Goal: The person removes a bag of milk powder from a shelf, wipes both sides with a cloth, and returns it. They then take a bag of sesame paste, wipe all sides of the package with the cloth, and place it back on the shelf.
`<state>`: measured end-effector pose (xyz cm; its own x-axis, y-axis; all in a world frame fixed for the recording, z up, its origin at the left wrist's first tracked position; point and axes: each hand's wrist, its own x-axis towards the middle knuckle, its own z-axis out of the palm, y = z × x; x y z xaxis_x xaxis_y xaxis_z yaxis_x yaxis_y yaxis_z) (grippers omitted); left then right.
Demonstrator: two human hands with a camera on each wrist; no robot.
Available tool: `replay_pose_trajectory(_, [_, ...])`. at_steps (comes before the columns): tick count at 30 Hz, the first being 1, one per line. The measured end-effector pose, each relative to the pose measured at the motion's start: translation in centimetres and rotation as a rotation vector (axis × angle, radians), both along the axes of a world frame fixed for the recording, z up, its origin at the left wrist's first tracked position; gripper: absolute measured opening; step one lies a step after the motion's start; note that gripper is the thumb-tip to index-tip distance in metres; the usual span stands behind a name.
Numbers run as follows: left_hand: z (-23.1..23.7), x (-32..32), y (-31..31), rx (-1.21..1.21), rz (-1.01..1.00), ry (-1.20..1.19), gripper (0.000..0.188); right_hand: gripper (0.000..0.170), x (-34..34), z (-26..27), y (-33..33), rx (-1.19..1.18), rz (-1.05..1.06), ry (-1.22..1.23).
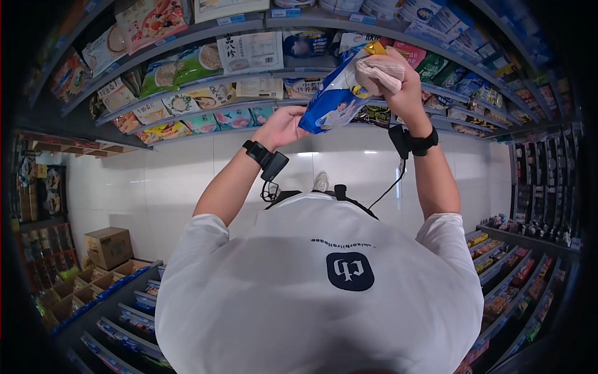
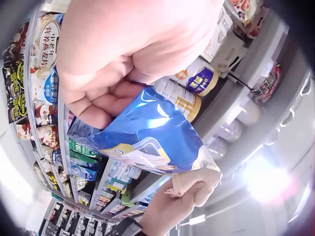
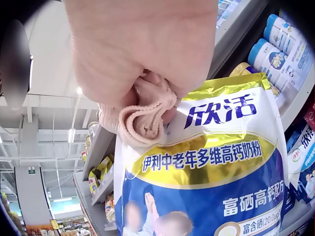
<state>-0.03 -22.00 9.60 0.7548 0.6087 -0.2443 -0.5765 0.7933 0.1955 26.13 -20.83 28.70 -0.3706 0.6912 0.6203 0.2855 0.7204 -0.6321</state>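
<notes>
A blue and white milk powder bag (image 1: 339,93) with a gold top is held up in front of the shelves, tilted. My left hand (image 1: 283,128) grips its lower corner; in the left wrist view the fingers (image 2: 96,115) curl at the bag's edge. My right hand (image 1: 405,87) holds a folded pink cloth (image 1: 379,73) at the bag's upper end. Seen from the right wrist, the rolled cloth (image 3: 145,110) lies against the bag's printed front (image 3: 202,152), just below the gold top strip. The right fingertips are mostly hidden behind the cloth and palm.
Curved-looking shelves (image 1: 249,81) with bagged goods stand ahead, including green bags (image 1: 198,64) and a white bag (image 1: 252,52). White canisters (image 2: 179,98) stand close beside the left hand. Behind are a cardboard box (image 1: 108,247) and low racks (image 1: 507,280) of packets. Pale tiled floor (image 1: 174,168) lies below.
</notes>
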Motion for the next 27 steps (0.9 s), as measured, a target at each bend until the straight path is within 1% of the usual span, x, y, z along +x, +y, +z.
replay_pose_trajectory(2, [0.5,0.1,-0.7,0.070,-0.013,0.104,0.058,0.031,-0.5,0.6,-0.7,0.042,0.030,-0.055])
replay_pose_trajectory(3, [1.7,0.4,-1.3,0.069,-0.011,0.101,0.058,0.030,-0.7,1.3,-1.0,0.038,0.055,-0.078])
replay_pose_trajectory(5, [4.4,1.0,-2.2,0.064,-0.034,0.239,0.076,0.030,-1.0,1.9,-1.5,0.030,0.084,-0.075])
replay_pose_trajectory(6, [4.3,1.1,-2.0,0.064,-0.031,0.235,0.076,0.030,-1.2,2.1,-1.5,0.022,0.111,-0.071])
replay_pose_trajectory(8, [4.1,1.4,-1.3,0.079,-0.128,-0.044,0.084,0.031,-1.0,2.4,-1.3,0.005,0.126,-0.097])
replay_pose_trajectory(9, [3.5,1.4,-1.1,0.080,-0.122,-0.050,0.084,0.031,-0.7,2.5,-1.1,-0.011,0.136,-0.115])
replay_pose_trajectory(10, [2.8,1.4,-1.0,0.120,-0.063,-0.062,0.079,0.031,0.0,2.2,-0.5,-0.009,0.141,-0.122])
replay_pose_trajectory(11, [2.2,1.4,-0.8,0.160,-0.004,-0.072,0.075,0.032,1.0,1.5,0.3,0.004,0.104,-0.082])
replay_pose_trajectory(12, [2.8,1.3,-0.9,0.160,0.001,-0.074,0.075,0.033,1.3,1.3,0.6,0.016,0.067,-0.041])
replay_pose_trajectory(13, [3.4,1.1,-1.4,0.188,0.084,0.032,0.071,0.030,1.4,1.4,0.7,0.009,0.124,0.022])
replay_pose_trajectory(14, [4.0,0.8,-1.7,0.215,0.167,0.138,0.068,0.030,1.4,1.0,0.7,0.005,0.129,0.022])
replay_pose_trajectory(15, [4.3,0.8,-1.7,0.205,0.230,0.115,0.067,0.029,1.6,0.1,0.6,-0.111,-0.028,0.121])
replay_pose_trajectory(16, [4.0,0.9,-1.5,0.207,0.231,0.118,0.067,0.029,1.9,-1.0,0.5,-0.225,-0.186,0.221])
replay_pose_trajectory(17, [3.3,1.0,-1.3,0.190,0.337,0.190,0.066,0.037,2.2,-2.7,0.4,-0.516,-0.034,0.624])
replay_pose_trajectory(18, [3.0,1.0,-0.8,0.175,0.443,0.259,0.065,0.037,2.2,-3.8,0.3,-0.508,-0.033,0.625])
replay_pose_trajectory(19, [3.3,1.1,-0.7,0.130,0.499,0.240,0.059,0.042,2.2,-4.6,-0.2,-0.706,0.078,0.776])
replay_pose_trajectory(20, [3.6,1.4,-0.8,0.138,0.502,0.239,0.059,0.049,2.1,-5.1,-0.5,-0.906,0.195,0.922])
replay_pose_trajectory(22, [4.4,2.4,-1.0,0.235,0.716,0.327,0.056,0.051,0.2,-5.4,-1.7,-1.031,0.293,0.815])
replay_pose_trajectory(23, [4.2,2.5,-0.5,0.224,0.727,0.314,0.061,0.046,-1.3,-5.8,-2.1,-1.013,0.268,0.792])
replay_pose_trajectory(24, [4.0,2.7,-0.3,0.231,0.713,0.321,0.061,0.042,-2.6,-6.1,-2.3,-1.044,0.230,0.764])
replay_pose_trajectory(26, [4.0,3.6,0.2,0.351,0.763,0.506,0.065,0.039,-4.3,-7.7,-1.6,-1.011,0.169,0.710])
replay_pose_trajectory(27, [4.7,3.9,-0.2,0.372,0.779,0.492,0.075,0.037,-5.0,-8.0,-1.2,-0.973,0.107,0.740])
